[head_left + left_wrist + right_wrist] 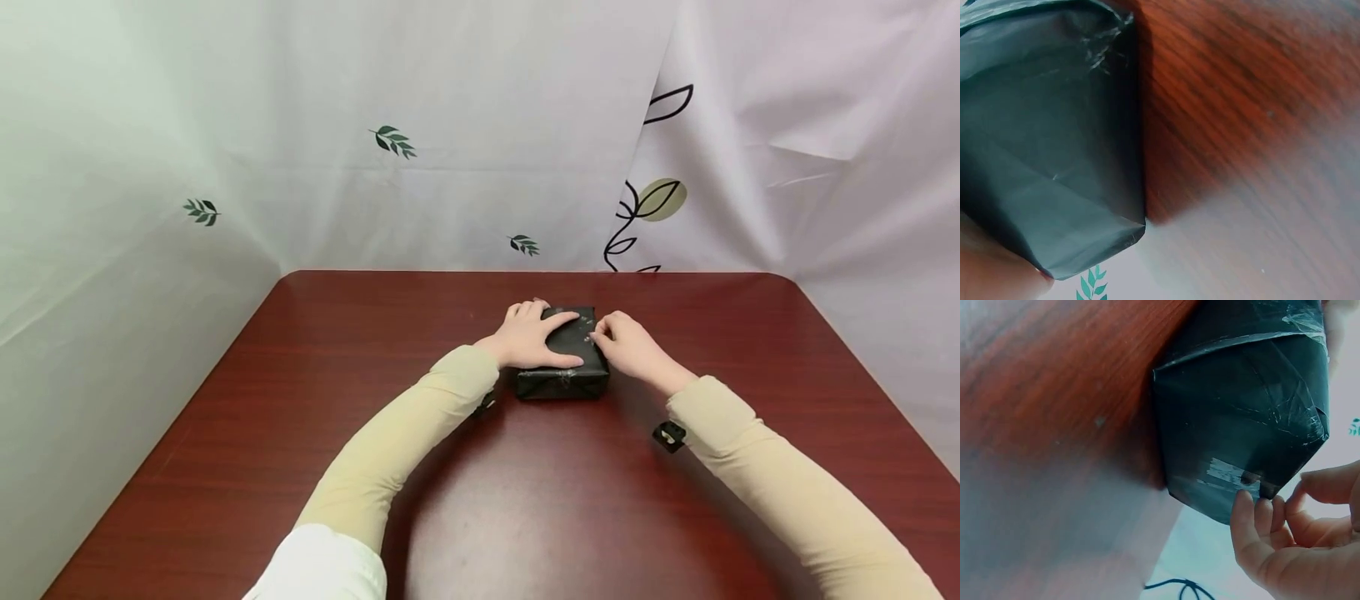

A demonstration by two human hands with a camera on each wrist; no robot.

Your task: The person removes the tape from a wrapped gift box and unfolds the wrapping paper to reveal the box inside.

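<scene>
A box wrapped in black paper [573, 340] lies on the table, with creased folds and shiny patches of clear tape. My left hand [531, 335] rests on its top from the left, thumb and fingers spread. In the left wrist view only a blurred fingertip [1010, 275] shows beside the box's lower corner. My right hand [628, 343] is at the right edge, thumb and forefinger bent close together. In the right wrist view its other fingertips [1244, 503] touch the wrapped side by a strip of clear tape [1227, 472]. I cannot tell whether the right hand pinches tape.
The box stands on a dark red wood-grain table [360, 333], toward its far edge. White cloth with leaf prints [450, 200] hangs behind the table and along both sides. A small black device [669, 435] is worn at the right wrist, by the cream sleeve.
</scene>
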